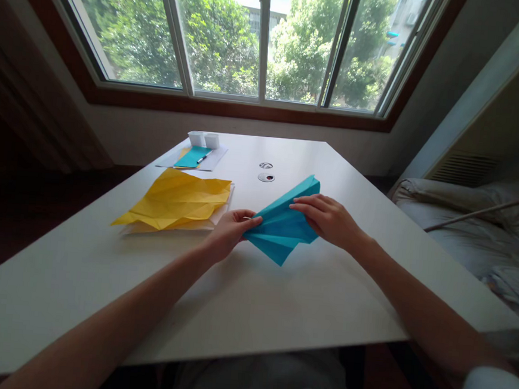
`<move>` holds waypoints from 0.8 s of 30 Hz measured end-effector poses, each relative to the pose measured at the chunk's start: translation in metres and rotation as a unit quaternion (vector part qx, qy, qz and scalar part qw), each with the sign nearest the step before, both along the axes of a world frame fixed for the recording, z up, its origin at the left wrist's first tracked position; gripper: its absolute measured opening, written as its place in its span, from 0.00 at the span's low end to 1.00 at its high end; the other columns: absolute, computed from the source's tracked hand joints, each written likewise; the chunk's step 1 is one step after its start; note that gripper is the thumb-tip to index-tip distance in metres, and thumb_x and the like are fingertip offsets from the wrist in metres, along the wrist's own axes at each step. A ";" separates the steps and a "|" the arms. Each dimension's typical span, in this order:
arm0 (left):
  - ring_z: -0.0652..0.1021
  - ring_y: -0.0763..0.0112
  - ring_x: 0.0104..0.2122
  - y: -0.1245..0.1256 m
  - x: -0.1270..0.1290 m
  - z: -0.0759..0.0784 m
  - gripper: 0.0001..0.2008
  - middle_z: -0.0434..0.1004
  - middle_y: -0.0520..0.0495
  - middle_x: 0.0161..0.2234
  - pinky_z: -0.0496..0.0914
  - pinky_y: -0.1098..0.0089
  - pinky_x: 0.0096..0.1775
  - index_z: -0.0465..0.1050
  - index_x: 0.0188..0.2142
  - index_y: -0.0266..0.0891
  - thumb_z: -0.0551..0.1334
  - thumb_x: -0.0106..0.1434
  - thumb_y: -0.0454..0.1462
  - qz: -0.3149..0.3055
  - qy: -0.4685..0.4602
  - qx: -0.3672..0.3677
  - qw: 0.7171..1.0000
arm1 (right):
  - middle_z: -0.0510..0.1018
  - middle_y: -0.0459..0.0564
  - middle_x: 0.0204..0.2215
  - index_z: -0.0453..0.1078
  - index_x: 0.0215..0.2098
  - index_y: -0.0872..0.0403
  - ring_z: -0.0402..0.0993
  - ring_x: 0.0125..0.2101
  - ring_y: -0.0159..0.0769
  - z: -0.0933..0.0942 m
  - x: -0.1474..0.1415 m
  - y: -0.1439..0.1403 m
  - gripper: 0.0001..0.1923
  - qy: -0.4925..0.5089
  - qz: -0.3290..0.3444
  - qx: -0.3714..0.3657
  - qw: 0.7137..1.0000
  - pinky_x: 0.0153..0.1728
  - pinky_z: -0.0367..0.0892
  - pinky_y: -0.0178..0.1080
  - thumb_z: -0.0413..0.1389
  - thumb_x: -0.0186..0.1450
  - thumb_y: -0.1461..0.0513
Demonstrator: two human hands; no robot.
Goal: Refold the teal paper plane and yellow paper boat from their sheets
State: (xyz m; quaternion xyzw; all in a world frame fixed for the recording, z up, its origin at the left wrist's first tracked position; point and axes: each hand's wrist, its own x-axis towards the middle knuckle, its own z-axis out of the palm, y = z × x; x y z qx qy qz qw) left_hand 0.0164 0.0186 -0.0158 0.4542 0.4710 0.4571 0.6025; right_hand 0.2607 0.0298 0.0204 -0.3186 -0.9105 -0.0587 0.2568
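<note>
The person's left hand (229, 231) grips the narrow end of a piece of blue paper (279, 229), the thumb pressed on top and the other fingers curled around and beneath it. The right hand (331, 221) is at the wide end, its fingers bent and lying against the paper near its right edge; the thumb is hidden, so whether this hand pinches the paper or only rests on it, one cannot tell. The blue paper is creased into pleats that spread like a fan from the left hand toward the right. It is in the middle of the scene, held over the near half of a white worktop (344, 309).

To the left of the left hand, a crumpled yellow paper (178, 197) lies on the worktop, with white paper (222, 214) showing from under its right side. Farther off, at the far left, a flat blue sheet (193, 157) lies on a white sheet (217, 160), with a pen (204, 156) across its right edge. Two small white boxes (196, 139) stand side by side just beyond it. Two round discs (266, 177) are on the worktop beyond the blue paper, one behind the other. A window (264, 45) spans the far wall, with trees (222, 36) outside.
</note>
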 end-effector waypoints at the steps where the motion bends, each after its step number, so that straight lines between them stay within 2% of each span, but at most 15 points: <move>1: 0.71 0.77 0.23 -0.001 0.001 -0.001 0.19 0.70 0.50 0.23 0.64 0.77 0.23 0.73 0.30 0.34 0.72 0.41 0.42 -0.028 -0.002 -0.017 0.999 | 0.71 0.50 0.52 0.67 0.51 0.49 0.66 0.49 0.42 -0.001 -0.005 -0.003 0.17 -0.014 0.018 -0.009 1.000 0.49 0.61 0.48 0.45 0.66 0.63; 3: 0.70 0.77 0.22 -0.002 0.001 -0.003 0.17 0.71 0.50 0.23 0.63 0.78 0.22 0.74 0.30 0.33 0.72 0.42 0.42 -0.076 -0.002 -0.039 0.996 | 0.70 0.49 0.53 0.66 0.52 0.47 0.64 0.51 0.43 -0.004 -0.011 -0.006 0.17 -0.037 0.047 -0.027 0.998 0.50 0.60 0.50 0.45 0.66 0.63; 6: 0.71 0.76 0.23 -0.003 0.000 -0.005 0.15 0.73 0.48 0.25 0.63 0.78 0.22 0.76 0.31 0.34 0.71 0.45 0.41 -0.112 0.005 -0.053 0.992 | 0.70 0.51 0.52 0.66 0.53 0.47 0.64 0.51 0.44 -0.009 -0.014 -0.006 0.17 -0.063 0.069 -0.051 0.994 0.50 0.59 0.50 0.47 0.66 0.63; 10: 0.73 0.74 0.27 -0.004 0.000 -0.003 0.16 0.75 0.46 0.29 0.66 0.77 0.26 0.77 0.33 0.35 0.72 0.44 0.38 -0.134 0.007 -0.064 0.989 | 0.73 0.51 0.49 0.61 0.56 0.46 0.68 0.48 0.42 -0.013 -0.013 -0.006 0.20 -0.072 0.066 -0.101 0.990 0.49 0.60 0.48 0.46 0.66 0.63; 14: 0.74 0.72 0.29 -0.006 0.001 0.001 0.17 0.76 0.46 0.32 0.68 0.76 0.27 0.77 0.34 0.36 0.72 0.42 0.34 -0.136 0.003 -0.060 0.989 | 0.75 0.52 0.45 0.60 0.57 0.46 0.73 0.40 0.41 -0.012 -0.013 -0.009 0.20 -0.069 0.037 -0.140 0.987 0.42 0.65 0.44 0.44 0.67 0.62; 17: 0.75 0.71 0.30 -0.005 0.001 0.002 0.16 0.76 0.44 0.32 0.69 0.74 0.30 0.77 0.34 0.35 0.72 0.43 0.34 -0.137 -0.018 -0.059 0.989 | 0.71 0.53 0.48 0.61 0.56 0.45 0.73 0.36 0.39 -0.011 -0.012 -0.010 0.19 -0.058 0.015 -0.131 0.990 0.35 0.67 0.40 0.43 0.68 0.60; 20: 0.75 0.70 0.30 -0.003 0.000 0.000 0.15 0.76 0.43 0.33 0.70 0.73 0.31 0.77 0.35 0.34 0.71 0.45 0.34 -0.120 -0.039 -0.075 0.989 | 0.71 0.52 0.47 0.61 0.56 0.44 0.72 0.32 0.35 -0.010 -0.011 -0.010 0.19 -0.053 0.001 -0.100 0.994 0.33 0.68 0.37 0.44 0.68 0.59; 24: 0.76 0.69 0.30 -0.001 0.000 0.001 0.17 0.77 0.42 0.33 0.72 0.72 0.32 0.76 0.38 0.33 0.70 0.46 0.33 -0.080 -0.053 -0.107 0.990 | 0.68 0.52 0.50 0.60 0.56 0.43 0.72 0.33 0.34 -0.010 -0.009 -0.007 0.19 -0.131 0.014 -0.014 0.991 0.35 0.69 0.39 0.46 0.67 0.60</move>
